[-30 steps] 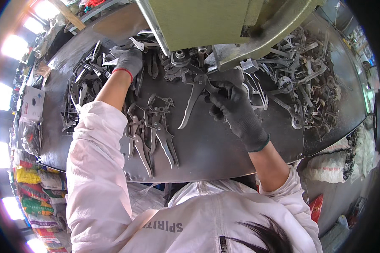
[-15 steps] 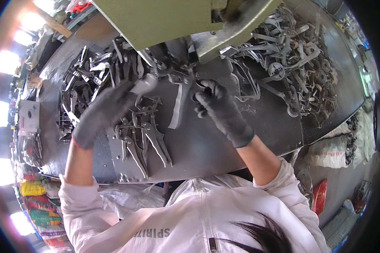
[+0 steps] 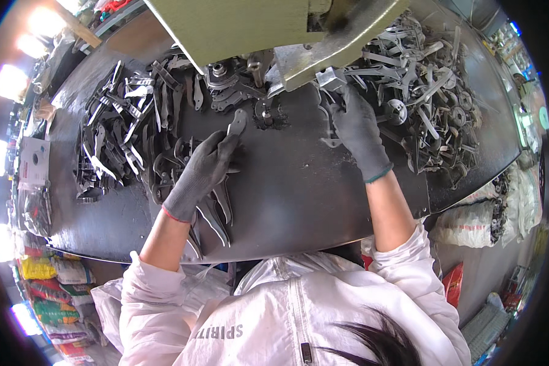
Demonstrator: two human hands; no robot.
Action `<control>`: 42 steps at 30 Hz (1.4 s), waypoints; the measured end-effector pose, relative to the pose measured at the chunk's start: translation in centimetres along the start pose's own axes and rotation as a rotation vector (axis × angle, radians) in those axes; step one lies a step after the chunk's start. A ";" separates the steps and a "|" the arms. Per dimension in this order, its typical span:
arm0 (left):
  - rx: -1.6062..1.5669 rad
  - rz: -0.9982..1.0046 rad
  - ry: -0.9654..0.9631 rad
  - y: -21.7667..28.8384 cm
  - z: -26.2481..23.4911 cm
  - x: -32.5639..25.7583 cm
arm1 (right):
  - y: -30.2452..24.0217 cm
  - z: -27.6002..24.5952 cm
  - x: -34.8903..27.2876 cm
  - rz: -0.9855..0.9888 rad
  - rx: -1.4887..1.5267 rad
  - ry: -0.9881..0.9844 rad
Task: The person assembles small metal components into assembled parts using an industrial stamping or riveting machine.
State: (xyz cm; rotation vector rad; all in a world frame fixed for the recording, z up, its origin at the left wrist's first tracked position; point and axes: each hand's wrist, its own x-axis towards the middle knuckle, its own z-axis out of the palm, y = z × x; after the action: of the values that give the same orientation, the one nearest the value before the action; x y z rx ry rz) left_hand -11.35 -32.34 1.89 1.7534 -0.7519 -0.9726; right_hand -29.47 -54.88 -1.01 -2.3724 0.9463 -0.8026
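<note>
Left hand: the gloved left hand (image 3: 202, 174) pinches a flat grey plier blank (image 3: 236, 124) between its fingertips, fingers closed on its lower end.
Blank's axis: it runs from about 7 o'clock up to 1 o'clock, the free tip pointing at the press die (image 3: 263, 111).
Die from blank: just beyond the tip at 1 o'clock, near but apart.
Right hand: the gloved right hand (image 3: 357, 128) lies at 3 o'clock from the die, fingers curled toward a metal part under the green press head (image 3: 250, 27); whether it grips, I cannot tell.
Nearer hand: the left.
Stock: loose pliers pile (image 3: 119, 131) at 9 o'clock on the dark steel table (image 3: 299, 195); finished pile (image 3: 433, 104) at 3 o'clock.
</note>
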 end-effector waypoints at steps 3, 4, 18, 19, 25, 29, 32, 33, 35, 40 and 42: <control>-0.136 -0.066 -0.072 2.4 0.6 0.0 | -3.5 -0.5 0.3 0.197 0.505 -0.133; -0.055 -0.015 -0.104 2.8 0.6 0.1 | -4.7 -1.2 0.4 0.330 0.811 -0.206; -0.050 0.165 -0.266 3.5 -0.2 2.2 | -9.5 0.6 -0.8 0.292 1.045 -0.291; -0.001 0.121 -0.317 4.3 -0.4 2.0 | -9.5 0.8 -0.6 0.309 0.945 -0.316; -0.011 0.209 -0.275 3.5 -0.4 2.1 | -10.1 0.7 -0.7 0.392 0.998 -0.388; 0.140 0.113 -0.290 1.9 0.5 3.9 | -8.0 2.1 -0.6 0.081 0.557 -0.307; -0.352 -0.151 -0.279 2.3 1.4 3.5 | -8.2 2.7 -0.9 0.008 0.371 -0.283; -0.330 -0.232 -0.252 2.5 1.6 3.5 | -8.0 2.9 -1.6 0.005 0.374 -0.287; -0.300 -0.309 -0.200 2.5 1.5 3.5 | -8.0 3.8 -2.9 -0.277 0.008 -0.149; 0.972 0.259 -0.049 3.4 -0.4 3.4 | -6.7 3.5 -1.8 -0.075 0.373 -0.211; 1.171 0.518 0.270 0.5 -6.0 4.8 | -7.5 3.4 -1.3 0.399 0.719 -0.426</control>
State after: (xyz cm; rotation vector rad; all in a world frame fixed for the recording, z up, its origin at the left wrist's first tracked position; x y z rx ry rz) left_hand -3.84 -33.80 2.36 2.3536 -1.6748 0.1673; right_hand -24.56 -48.31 0.50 -1.5689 0.7446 -0.3632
